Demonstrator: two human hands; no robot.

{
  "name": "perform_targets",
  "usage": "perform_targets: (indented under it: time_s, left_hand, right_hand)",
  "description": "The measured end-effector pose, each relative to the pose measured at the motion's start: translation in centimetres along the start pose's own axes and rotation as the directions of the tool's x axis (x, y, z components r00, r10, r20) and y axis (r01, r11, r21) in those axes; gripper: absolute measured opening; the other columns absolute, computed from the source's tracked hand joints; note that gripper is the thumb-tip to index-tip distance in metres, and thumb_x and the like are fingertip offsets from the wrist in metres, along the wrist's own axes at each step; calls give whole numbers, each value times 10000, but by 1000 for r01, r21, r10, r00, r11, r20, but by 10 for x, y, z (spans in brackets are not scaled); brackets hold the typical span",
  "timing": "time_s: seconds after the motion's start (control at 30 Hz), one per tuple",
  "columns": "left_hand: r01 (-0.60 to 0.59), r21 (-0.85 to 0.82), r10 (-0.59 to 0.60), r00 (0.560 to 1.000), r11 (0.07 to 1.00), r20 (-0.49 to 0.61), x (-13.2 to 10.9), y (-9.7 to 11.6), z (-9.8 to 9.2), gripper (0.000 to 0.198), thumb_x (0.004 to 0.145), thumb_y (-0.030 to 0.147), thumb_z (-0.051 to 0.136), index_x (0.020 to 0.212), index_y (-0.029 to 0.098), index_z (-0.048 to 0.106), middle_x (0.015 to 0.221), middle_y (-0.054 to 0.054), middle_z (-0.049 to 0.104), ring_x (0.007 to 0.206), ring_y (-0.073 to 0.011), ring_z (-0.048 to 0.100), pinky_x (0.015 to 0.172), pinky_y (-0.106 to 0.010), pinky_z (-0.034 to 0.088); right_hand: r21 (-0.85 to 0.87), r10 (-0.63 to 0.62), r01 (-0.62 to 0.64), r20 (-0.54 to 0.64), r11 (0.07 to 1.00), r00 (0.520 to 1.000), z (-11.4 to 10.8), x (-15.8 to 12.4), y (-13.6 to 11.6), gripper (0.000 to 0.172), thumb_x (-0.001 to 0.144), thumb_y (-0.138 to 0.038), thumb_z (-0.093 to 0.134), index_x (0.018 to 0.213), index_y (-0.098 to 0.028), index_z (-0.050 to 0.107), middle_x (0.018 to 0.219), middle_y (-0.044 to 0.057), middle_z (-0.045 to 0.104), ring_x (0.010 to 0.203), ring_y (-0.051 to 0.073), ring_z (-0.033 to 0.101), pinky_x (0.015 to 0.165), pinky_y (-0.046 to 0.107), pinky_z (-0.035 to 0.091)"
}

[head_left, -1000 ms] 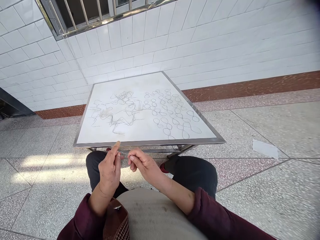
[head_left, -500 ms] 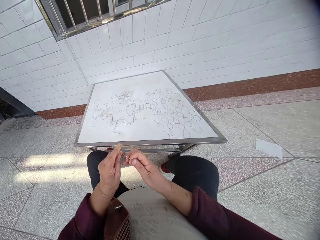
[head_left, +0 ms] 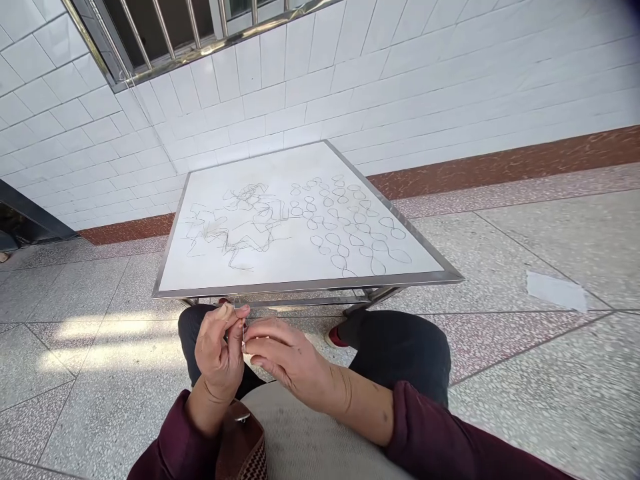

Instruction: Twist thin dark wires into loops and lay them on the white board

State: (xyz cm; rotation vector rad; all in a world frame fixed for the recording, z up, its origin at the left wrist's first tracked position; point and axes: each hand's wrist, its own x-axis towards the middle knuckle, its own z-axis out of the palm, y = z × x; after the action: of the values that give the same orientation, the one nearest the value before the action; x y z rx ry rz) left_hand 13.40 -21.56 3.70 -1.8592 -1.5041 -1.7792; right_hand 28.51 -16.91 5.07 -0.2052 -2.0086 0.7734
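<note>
Between left fingertips (head_left: 233, 312), pinched thin strand (head_left: 244, 331)

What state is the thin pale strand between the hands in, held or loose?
Held: the strand stands nearly upright, pinched by the left hand, near the right hand.

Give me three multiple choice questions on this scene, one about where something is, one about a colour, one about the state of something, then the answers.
1. Where is the paper scrap?
A. On the window bars
B. On the floor, right of the table
C. On the tiled wall

2. What colour are the sleeves?
A. Dark red
B. Green
C. White

3. The thin strand is:
A. Lying on the floor
B. Hanging from the window bars
C. Held between the left hand and right hand

Answers:
1. B, it lies flat on the floor.
2. A, both cuffs show dark red.
3. C, it stands between both hands.
</note>
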Motion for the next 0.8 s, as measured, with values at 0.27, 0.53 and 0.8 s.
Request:
perform_targets:
  time_s: [0.27, 0.53, 0.8]
  left_hand:
    - [313, -407, -354, 935, 858, -26, -4, 15, 10, 439, 928, 90, 582, 1318, 286, 536, 978, -1, 763, 874, -149, 746, 843, -336, 605]
    - [495, -597, -443, 862, 631, 247, -3, 21, 5, 458, 963, 256, 567, 1410, 288, 475, 1169, -76, 728, 1151, -236, 665, 994, -422, 525]
    - [708, -537, -718, 651, 458, 246, 2, 23, 13, 494, 868, 248, 707, 1331, 259, 534, 1133, -67, 748, 1046, -200, 711, 974, -371, 534]
  right_hand:
    - [548, 586, -394, -231, 738, 777, 13, 5, -2, 202, 877, -328, 688, 862, -242, 507, 849, -3, 571, 782, 148, 617, 699, 288, 545]
    - [657, 788, -536, -149, 530, 597, 3, 12, 6, 277, 734, -309, 787, 796, -232, 528, 716, -43, 562, 621, 108, 547, 563, 234, 501]
    - [313, 571, -483, -340, 818, 747, -4, 7, 5, 96, 844, -273, 693, 839, -238, 604, 864, 37, 664, 820, 193, 677, 684, 327, 579]
